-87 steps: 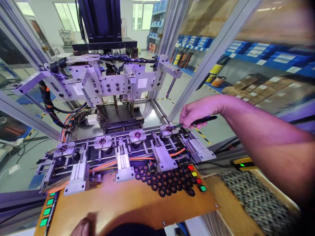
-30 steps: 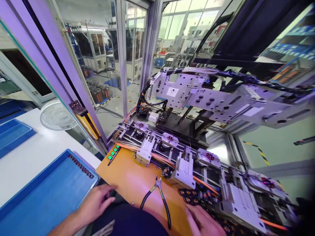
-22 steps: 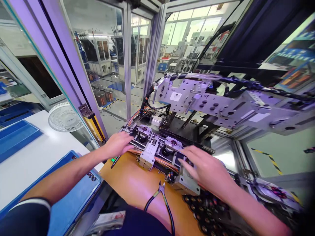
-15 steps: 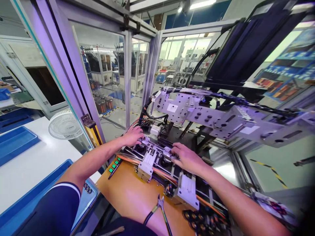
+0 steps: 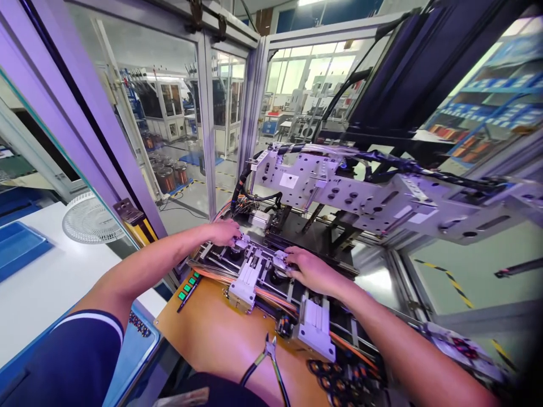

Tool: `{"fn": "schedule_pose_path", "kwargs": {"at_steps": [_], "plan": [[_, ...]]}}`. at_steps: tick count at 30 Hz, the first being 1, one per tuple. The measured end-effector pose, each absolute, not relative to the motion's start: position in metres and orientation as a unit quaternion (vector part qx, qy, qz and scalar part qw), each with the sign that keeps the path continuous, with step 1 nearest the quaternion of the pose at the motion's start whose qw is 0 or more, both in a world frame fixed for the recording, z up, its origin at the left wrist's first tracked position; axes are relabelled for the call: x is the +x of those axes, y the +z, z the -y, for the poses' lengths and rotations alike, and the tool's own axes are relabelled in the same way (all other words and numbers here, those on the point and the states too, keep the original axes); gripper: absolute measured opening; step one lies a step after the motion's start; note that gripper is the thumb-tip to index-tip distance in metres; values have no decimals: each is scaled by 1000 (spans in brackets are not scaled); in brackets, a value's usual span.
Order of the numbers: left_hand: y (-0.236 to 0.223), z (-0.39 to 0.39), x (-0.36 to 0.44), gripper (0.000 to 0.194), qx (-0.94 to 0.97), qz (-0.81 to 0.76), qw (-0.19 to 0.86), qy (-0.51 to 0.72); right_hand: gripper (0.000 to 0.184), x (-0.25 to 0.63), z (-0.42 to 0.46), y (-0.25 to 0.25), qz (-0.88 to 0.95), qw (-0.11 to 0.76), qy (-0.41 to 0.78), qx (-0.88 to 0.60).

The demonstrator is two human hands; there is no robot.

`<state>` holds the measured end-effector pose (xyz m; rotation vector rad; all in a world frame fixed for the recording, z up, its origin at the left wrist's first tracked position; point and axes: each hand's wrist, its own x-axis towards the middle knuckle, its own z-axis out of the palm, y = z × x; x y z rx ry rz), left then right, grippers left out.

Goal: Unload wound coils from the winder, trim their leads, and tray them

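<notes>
My left hand point(image 5: 225, 233) reaches to the far left metal fixture point(image 5: 242, 242) of the machine, its fingers bent and closed at the fixture's edge. My right hand point(image 5: 306, 268) is at a second metal fixture point(image 5: 280, 260), with thumb and fingers pinched together at its right side. What lies between the fingertips of either hand is too small to make out. A round black part sits under each fixture. Between and in front of the fixtures are a silver slide block point(image 5: 242, 289) and another silver block point(image 5: 314, 329), with orange tubes running past them.
Diagonal cutters point(image 5: 270, 351) lie open on the orange-brown panel point(image 5: 220, 339) near my body. Several black ring-shaped parts point(image 5: 333, 376) sit at the right. Green buttons point(image 5: 186, 288) are at left. A perforated metal plate point(image 5: 335, 189) spans above and behind my hands. A fan point(image 5: 91, 219) stands left.
The view has shifted a little right, so everything sits further left. Both hands stay at their fixtures; the left fingers have drawn down closer to its fixture.
</notes>
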<state>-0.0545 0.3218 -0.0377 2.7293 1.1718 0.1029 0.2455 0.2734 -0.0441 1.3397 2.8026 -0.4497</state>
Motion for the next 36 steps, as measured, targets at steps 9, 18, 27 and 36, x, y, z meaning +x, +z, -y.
{"fn": "schedule_pose_path", "kwargs": {"at_steps": [9,18,27,36], "plan": [[3,-215,-68,23,874,-420,134,205,11,238,-206,7,-895,-96,-192,390],[-154,-88,-68,13,829,-482,227,168,10,147,-92,-150,-910,-104,-157,369],[-168,-89,-59,20,864,-460,122,164,22,256,-70,-103,-871,-234,-18,432],[-1,-184,84,27,958,-230,87,145,30,475,-122,-10,-748,-57,13,661]]}}
